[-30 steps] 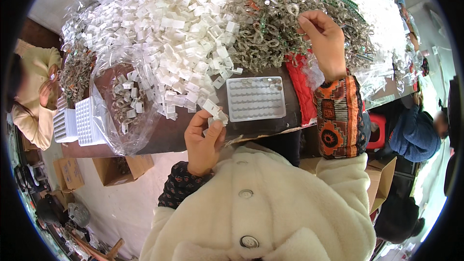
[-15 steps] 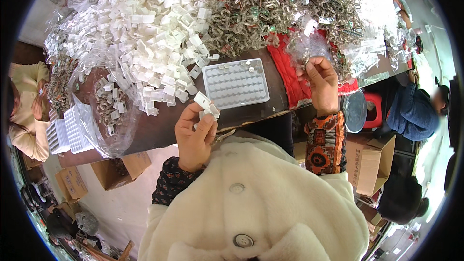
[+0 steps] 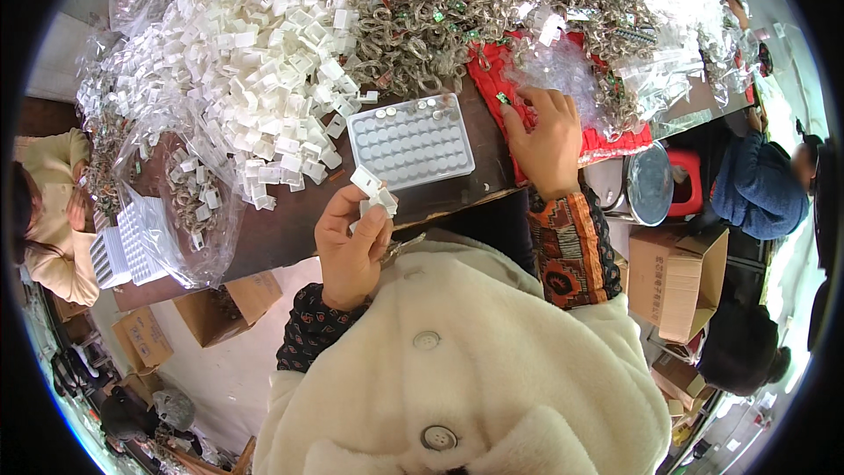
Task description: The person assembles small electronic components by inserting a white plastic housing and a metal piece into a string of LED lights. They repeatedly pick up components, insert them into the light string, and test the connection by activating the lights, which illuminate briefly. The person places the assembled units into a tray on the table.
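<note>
My left hand point(image 3: 353, 251) is closed on small white plastic housings point(image 3: 367, 183), pinched between thumb and fingers in front of the tray's near left corner. My right hand point(image 3: 549, 145) hovers at the red quilted cloth point(image 3: 492, 79), its thumb and forefinger apart; the other fingers curl partly out of sight. Just beyond its thumb lies a small green circuit board point(image 3: 502, 98). Between the hands sits a translucent tray point(image 3: 411, 151) with rows of round pockets. Several small silver button cells point(image 3: 422, 104) rest along its far row.
A large heap of white housings point(image 3: 255, 62) covers the left of the table. Tangled wired parts point(image 3: 413, 26) are piled behind the tray. Clear bags point(image 3: 220, 237) and stacked white trays point(image 3: 141, 233) stand at left. Other people sit left and right, with cardboard boxes point(image 3: 673, 281) below.
My right hand has moved left and turned, and its fingertips have parted from their earlier pinch. My left hand still holds the white housings. The view has shifted slightly.
</note>
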Motion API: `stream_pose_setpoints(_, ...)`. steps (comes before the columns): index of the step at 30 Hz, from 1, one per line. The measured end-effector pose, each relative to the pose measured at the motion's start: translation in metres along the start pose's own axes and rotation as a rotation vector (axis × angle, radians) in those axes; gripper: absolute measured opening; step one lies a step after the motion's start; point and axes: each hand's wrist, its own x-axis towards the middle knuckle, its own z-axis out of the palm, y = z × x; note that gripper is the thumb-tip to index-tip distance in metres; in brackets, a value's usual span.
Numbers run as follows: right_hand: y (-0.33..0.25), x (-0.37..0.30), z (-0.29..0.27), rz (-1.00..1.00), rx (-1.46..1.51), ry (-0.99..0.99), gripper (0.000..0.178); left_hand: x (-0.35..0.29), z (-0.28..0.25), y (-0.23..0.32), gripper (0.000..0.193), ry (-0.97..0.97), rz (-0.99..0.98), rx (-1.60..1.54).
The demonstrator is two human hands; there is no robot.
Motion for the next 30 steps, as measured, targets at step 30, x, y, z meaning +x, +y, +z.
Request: stream_pose_setpoints(30, -0.122, -0.029, -0.051, 0.128, 1.081, -0.575, 0.022, -0.010, 0.002, 0.005, 0.024, -0.038, 0.260, 0.174)
